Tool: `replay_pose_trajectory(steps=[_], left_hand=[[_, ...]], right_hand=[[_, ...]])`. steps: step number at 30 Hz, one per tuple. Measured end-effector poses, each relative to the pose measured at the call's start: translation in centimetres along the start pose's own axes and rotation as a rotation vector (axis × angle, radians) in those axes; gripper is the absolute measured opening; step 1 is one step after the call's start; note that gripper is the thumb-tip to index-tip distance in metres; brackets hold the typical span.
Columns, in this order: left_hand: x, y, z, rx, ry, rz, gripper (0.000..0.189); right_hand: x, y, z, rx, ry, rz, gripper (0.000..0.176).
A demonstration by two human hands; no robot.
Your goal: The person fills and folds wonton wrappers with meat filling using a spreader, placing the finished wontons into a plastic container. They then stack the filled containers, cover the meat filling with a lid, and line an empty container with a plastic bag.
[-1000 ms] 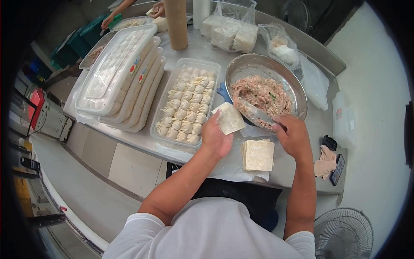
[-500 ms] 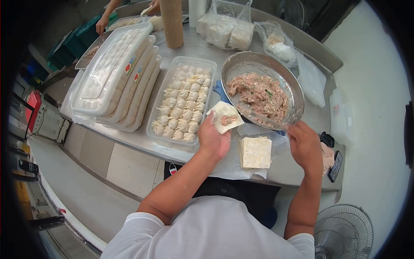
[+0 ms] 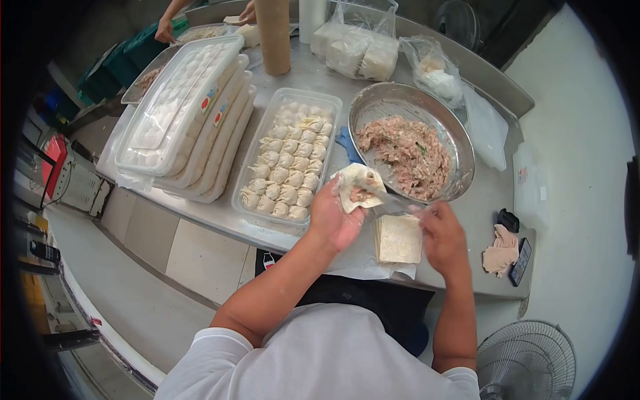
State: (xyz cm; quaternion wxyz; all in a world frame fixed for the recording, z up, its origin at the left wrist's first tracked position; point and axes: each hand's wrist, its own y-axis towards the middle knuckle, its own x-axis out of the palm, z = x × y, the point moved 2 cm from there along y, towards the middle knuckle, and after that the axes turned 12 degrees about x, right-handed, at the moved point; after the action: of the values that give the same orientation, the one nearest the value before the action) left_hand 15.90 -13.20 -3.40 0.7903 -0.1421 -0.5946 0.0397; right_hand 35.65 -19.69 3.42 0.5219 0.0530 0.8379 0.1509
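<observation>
Here, atop the left fingers (image 3: 327, 198), a wrapper (image 3: 355, 181) with meat filling (image 3: 359, 195).

Soft, fairly even brightness covered the table (image 3: 303, 75), with the wall (image 3: 567, 167) at 3 o'clock among the palest areas, while the bins (image 3: 137, 50) out toward 10 o'clock sank into dimness. Whitish sheen veiled the lid (image 3: 187, 100) at 10 o'clock, and blur smeared the spatula (image 3: 402, 203) just off centre toward 3 o'clock. Wide-angle distortion bowed straight edges, and black swallowed the corners.

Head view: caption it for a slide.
Left hand holds a wrapper bearing filling; right hand grips a blurred tool near a metal bowl.
</observation>
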Motion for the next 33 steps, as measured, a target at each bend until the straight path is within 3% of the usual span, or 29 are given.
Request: replay_pose_trajectory(steps=[3,6,8,10,15,17,18,20,21,22,24,25,26,28,30,32,33], left_hand=[[0.3,-0.1,0.5,-0.032,0.033,-0.055,0.036],[-0.9,0.4,0.7,0.028,0.048,0.037,0.034],[-0.9,0.4,1.0,0.173,0.081,-0.04,0.031],[0.2,0.1,1.2,0.183,0.089,0.002,0.034],[1.4,-0.8,1.0,0.143,0.21,0.11,0.038],[2.5,-1.5,2.2,0.048,-0.016,-0.32,0.04],[2.1,-1.6,2.6,0.048,-0.012,-0.313,0.04],[2.0,-1.9,2.9,0.004,-0.118,-0.504,0.047],[2.8,-2.0,2.9,0.049,0.137,-0.382,0.048],[2.5,-2.1,2.6,0.052,0.136,-0.382,0.048],[1.2,-2.2,1.9,0.197,0.727,-0.412,0.055],[1.0,-1.7,2.2,0.319,1.129,-0.535,0.063],[0.7,-1.5,2.2,0.315,1.128,-0.534,0.063],[3.4,-2.3,2.9,0.604,1.53,-0.626,0.053],[3.0,-1.7,2.8,0.706,1.572,-0.661,0.047],[2.7,-1.6,2.6,0.934,1.651,-0.816,0.042],[2.7,-1.4,2.6,0.934,1.653,-0.813,0.042]], right_hand=[[0.8,-1.1,0.6,-0.039,0.012,-0.048,0.036],[-1.3,-1.5,0.1,-0.035,-0.026,-0.069,0.037],[-2.3,-1.6,-0.4,-0.003,-0.034,-0.06,0.036],[-2.4,-1.7,-1.1,0.031,0.165,0.053,0.037],[0.5,-1.2,-0.7,-0.098,-0.013,0.132,0.036],[0.2,-0.5,-0.7,-0.108,0.012,0.14,0.036],[-0.9,-0.5,-1.0,-0.103,0.078,0.15,0.036],[-3.1,-0.7,-1.5,-0.096,0.139,0.161,0.037],[-4.1,-0.6,-1.7,-0.055,0.175,0.126,0.037],[-4.6,-0.5,-1.8,-0.013,0.213,0.086,0.037],[-5.2,-0.3,-1.8,-0.049,0.156,0.028,0.035],[-5.3,-0.4,-1.8,-0.076,0.1,-0.029,0.033],[-5.2,-0.5,-2.0,-0.073,0.099,-0.031,0.033],[-4.9,-0.4,-2.6,-0.096,0.025,-0.082,0.03],[-6.0,-0.4,-3.1,-0.101,-0.05,-0.083,0.03],[-7.0,-0.5,-3.2,-0.109,-0.122,-0.091,0.029],[-7.8,-0.6,-2.7,-0.081,-0.056,-0.074,0.027]])
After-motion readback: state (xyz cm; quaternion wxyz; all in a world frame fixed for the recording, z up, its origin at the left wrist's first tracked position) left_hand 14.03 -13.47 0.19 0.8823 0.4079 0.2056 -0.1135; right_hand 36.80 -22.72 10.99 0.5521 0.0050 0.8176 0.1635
